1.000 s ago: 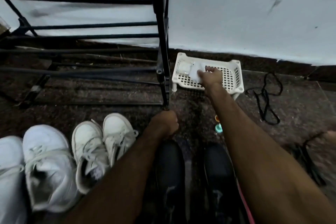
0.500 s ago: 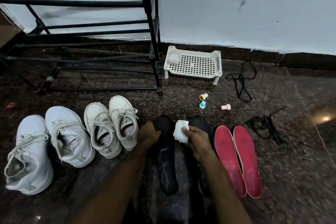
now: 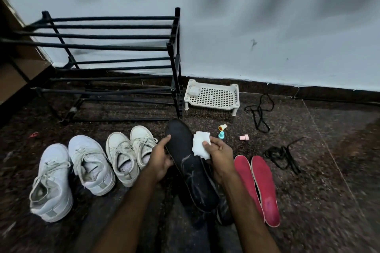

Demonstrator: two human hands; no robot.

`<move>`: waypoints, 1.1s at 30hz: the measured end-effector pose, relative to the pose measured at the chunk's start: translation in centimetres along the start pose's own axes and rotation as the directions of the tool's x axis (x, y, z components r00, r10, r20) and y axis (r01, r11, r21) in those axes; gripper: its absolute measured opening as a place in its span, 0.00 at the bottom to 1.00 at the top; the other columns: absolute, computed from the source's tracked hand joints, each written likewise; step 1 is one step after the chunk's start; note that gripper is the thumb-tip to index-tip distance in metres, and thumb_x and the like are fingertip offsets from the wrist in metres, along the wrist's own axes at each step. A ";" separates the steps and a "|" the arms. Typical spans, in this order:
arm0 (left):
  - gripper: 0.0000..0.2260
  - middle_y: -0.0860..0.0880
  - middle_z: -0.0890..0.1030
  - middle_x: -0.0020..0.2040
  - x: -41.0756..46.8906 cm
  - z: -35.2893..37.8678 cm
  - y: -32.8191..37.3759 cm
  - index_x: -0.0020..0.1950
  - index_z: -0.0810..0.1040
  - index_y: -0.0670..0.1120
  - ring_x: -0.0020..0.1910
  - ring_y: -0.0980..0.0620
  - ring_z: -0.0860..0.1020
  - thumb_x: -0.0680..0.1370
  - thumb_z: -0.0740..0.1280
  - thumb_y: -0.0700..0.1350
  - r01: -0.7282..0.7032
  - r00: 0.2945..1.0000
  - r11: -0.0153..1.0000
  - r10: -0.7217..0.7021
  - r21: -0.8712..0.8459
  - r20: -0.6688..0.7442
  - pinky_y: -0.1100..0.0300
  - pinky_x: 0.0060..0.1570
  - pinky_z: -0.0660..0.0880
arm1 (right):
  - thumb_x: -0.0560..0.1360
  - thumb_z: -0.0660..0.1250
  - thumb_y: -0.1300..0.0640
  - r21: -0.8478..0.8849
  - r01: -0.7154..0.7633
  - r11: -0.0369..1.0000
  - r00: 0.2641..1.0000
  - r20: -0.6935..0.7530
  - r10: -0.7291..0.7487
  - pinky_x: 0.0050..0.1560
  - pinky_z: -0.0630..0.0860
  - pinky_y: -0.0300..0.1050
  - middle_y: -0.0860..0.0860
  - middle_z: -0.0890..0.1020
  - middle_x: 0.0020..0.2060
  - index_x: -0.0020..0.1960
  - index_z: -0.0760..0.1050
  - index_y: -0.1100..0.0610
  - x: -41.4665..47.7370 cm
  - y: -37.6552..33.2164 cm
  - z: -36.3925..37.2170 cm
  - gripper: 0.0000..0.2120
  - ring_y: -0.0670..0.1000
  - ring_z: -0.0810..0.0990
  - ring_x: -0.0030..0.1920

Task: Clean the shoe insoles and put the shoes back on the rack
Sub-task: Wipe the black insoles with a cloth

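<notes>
White shoes [image 3: 90,168] stand on the floor at the left, off the rack [image 3: 111,36]. The left hand [image 3: 161,160] grips the black insole [image 3: 189,162] by its left edge, raised off the floor. It looks light, thin and floppy, so a hold near the middle should stop it bending. The right hand [image 3: 221,156] pinches a soft wipe [image 3: 200,145] just beside it. Red insoles [image 3: 259,187] lie to the right.

Two bare hands and two bare forearms are all that shows of the person. The left hand [image 3: 162,158] and right hand [image 3: 221,153] are uncovered, as are the left forearm [image 3: 127,207] and right forearm [image 3: 246,211] down to the lower edge of the view. The right thumbnail [image 3: 205,143] is short and pale.
</notes>
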State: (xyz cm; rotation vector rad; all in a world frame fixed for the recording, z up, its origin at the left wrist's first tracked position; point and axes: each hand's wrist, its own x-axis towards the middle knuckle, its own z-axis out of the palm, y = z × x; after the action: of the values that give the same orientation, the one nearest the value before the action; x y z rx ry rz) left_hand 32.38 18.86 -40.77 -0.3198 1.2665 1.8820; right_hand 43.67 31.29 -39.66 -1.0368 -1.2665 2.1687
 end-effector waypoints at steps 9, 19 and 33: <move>0.35 0.39 0.74 0.67 -8.5 2.8 0.2 0.70 0.72 0.40 0.67 0.42 0.72 0.74 0.62 0.65 0.034 0.960 0.908 0.086 -0.417 0.266 0.47 0.70 0.64 | 0.75 0.67 0.67 0.173 0.005 0.985 0.993 -0.121 0.016 0.29 0.77 0.41 0.57 0.83 0.40 0.57 0.74 0.63 -5.4 -4.2 3.6 0.11 0.48 0.81 0.30; 0.37 0.39 0.77 0.64 -9.9 2.3 -1.5 0.67 0.74 0.40 0.62 0.41 0.76 0.73 0.61 0.69 0.132 0.895 0.875 0.098 -0.467 0.436 0.38 0.68 0.65 | 0.75 0.69 0.61 -0.187 0.360 0.914 0.895 -0.207 -0.395 0.46 0.82 0.52 0.55 0.85 0.48 0.52 0.77 0.54 -6.5 -6.0 3.5 0.07 0.53 0.84 0.45; 0.32 0.43 0.81 0.56 -7.9 3.2 -1.6 0.63 0.78 0.41 0.53 0.45 0.80 0.75 0.59 0.67 0.124 0.919 0.856 0.093 -0.503 0.383 0.41 0.65 0.69 | 0.72 0.64 0.61 -0.685 0.723 -0.090 0.660 0.724 -0.201 0.43 0.73 0.46 0.50 0.76 0.47 0.51 0.79 0.54 -12.9 -3.6 2.5 0.10 0.54 0.78 0.48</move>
State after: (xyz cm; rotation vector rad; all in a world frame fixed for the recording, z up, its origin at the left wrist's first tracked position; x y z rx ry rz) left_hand 39.25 17.97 -35.55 -0.2072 0.4659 2.1207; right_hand 49.86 23.07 -30.72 -0.1623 -2.9055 0.6214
